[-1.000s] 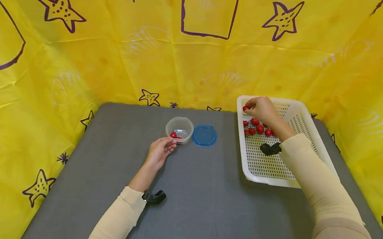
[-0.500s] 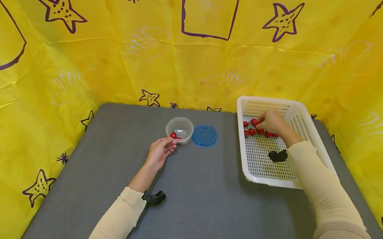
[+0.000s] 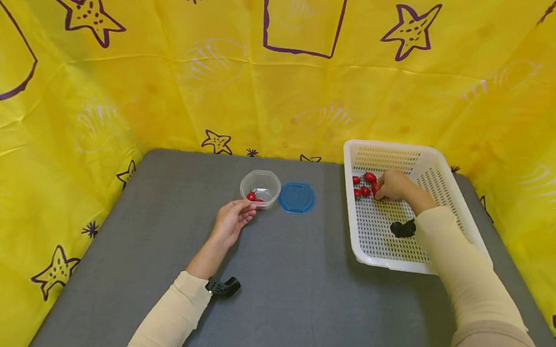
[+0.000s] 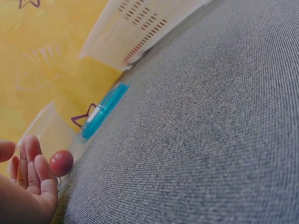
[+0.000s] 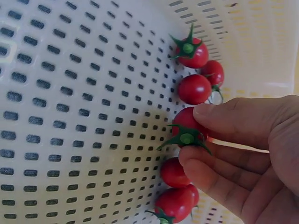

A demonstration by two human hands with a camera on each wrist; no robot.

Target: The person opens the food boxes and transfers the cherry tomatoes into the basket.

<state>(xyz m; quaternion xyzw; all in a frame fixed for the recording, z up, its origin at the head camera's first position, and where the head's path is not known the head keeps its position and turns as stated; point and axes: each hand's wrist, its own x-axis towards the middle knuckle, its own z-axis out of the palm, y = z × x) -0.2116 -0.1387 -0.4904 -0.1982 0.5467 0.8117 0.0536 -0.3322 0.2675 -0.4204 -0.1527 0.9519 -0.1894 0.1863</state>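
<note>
My left hand [image 3: 230, 220] is at the near rim of a small clear plastic container [image 3: 268, 181], thumb and fingertips pinching it. Red cherry tomatoes [image 3: 251, 196] lie inside the container; in the left wrist view one tomato [image 4: 61, 163] shows through its wall. At the right, my right hand [image 3: 393, 184] reaches down into a white slotted basket [image 3: 376, 244]. Between thumb and fingers it pinches a cherry tomato [image 5: 184, 117] with a green calyx. Several other tomatoes [image 5: 194, 89] lie on the basket floor on either side, some partly hidden by the hand.
A blue lid [image 3: 297, 198] lies flat just right of the container. Grey cloth covers the table [image 3: 287, 286]. Yellow patterned fabric [image 3: 285, 101] stands behind it and along both sides. The basket wall [image 5: 261, 42] rises around the tomatoes.
My right hand has come from the basket's far left corner, where it held a tomato, down and right among the other tomatoes. The left hand and container have stayed put.
</note>
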